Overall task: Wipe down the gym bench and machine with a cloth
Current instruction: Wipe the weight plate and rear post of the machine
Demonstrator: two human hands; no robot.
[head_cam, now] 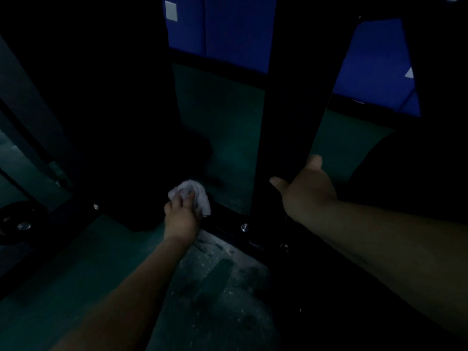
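Dim room, dark green floor (pixel 63 287), blue wall (pixel 228 29) behind.
Light is low throughout and much of the view lies in shadow. The floor carries a worn grey patch (pixel 215 274), scuffed and speckled, near the bottom centre. The far wall is clad in blue panels, and a small white plate (pixel 171 10) sits on it at upper left. A black disc (pixel 17 221) lies low at the left edge.

Left grip (pixel 181 216): arm reaching low, fingers curled round a cloth (pixel 201 198).
Right grip (pixel 307 191): arm extended, thumb spread, clasping the upright post (pixel 286 122).
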